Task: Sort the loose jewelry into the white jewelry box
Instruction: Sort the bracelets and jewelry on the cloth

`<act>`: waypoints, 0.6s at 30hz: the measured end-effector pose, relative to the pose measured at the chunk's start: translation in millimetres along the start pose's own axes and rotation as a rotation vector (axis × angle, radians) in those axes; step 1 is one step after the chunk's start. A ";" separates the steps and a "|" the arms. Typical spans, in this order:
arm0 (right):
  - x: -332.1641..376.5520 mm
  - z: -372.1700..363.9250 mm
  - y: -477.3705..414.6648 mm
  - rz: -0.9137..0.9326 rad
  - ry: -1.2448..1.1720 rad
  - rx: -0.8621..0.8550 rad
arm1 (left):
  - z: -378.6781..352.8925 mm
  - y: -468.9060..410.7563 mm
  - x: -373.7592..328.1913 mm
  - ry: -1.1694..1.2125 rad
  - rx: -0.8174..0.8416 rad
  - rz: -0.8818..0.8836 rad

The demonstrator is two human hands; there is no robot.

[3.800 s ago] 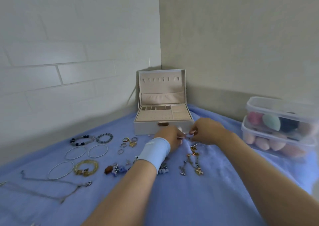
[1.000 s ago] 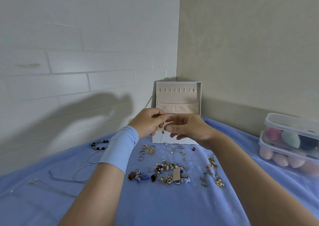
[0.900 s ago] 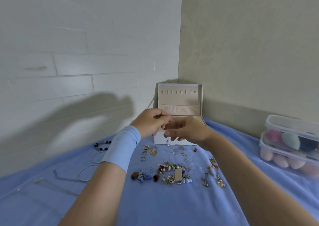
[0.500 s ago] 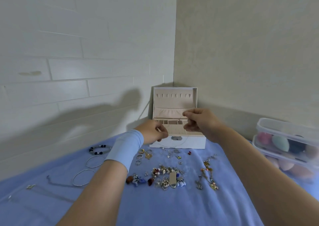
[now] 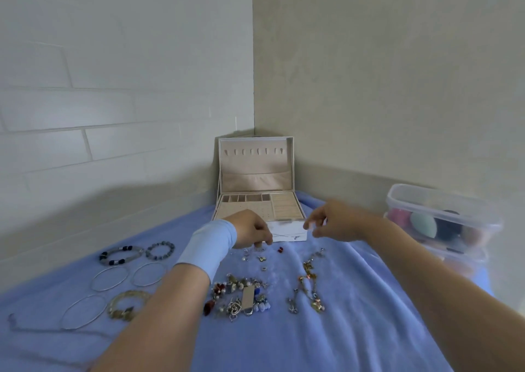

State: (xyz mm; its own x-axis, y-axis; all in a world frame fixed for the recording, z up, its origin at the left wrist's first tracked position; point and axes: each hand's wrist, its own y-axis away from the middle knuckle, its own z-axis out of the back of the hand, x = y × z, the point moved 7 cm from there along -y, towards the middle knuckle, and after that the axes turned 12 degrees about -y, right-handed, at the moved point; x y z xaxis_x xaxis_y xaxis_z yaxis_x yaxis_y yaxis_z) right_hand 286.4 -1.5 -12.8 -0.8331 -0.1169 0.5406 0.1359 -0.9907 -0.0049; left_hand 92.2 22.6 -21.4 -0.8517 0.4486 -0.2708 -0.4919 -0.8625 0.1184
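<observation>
Both your hands have come down from in front of the raised lid and now sit low, just before the front wall of the white jewelry box (image 5: 255,177), which stands open in the corner at the far edge of the blue cloth (image 5: 341,329). Your left hand (image 5: 250,231), with a pale blue wristband (image 5: 206,246) behind it, has its fingers curled downward and seems to pinch one end of a thin chain (image 5: 287,234). The chain runs across the box front toward your right hand (image 5: 333,224). That hand is blurred, its fingers partly extended toward the chain's other end, and you cannot tell whether it has hold of it. Just under your left fingertips lie a few small studs (image 5: 261,258). Nearer you sit a heap of earrings and charms (image 5: 241,297), and to its right a gold charm chain (image 5: 309,283). To the left lie two beaded bracelets (image 5: 120,255), thin bangles (image 5: 109,278) and a gold bracelet (image 5: 127,305). Stacked clear containers (image 5: 443,218) stand at the right.
</observation>
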 end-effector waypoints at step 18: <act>-59.4 -14.0 -30.4 -0.073 0.429 -0.098 | -44.5 -41.0 -16.1 -0.154 0.094 0.059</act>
State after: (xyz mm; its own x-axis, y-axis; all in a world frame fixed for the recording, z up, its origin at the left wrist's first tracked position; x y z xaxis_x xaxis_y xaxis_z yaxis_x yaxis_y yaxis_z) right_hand 324.2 34.6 -56.6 -0.9884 -0.0446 0.1450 0.0346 -0.9969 -0.0705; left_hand 134.1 40.4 -64.5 -0.8934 0.4351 -0.1122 -0.4494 -0.8656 0.2208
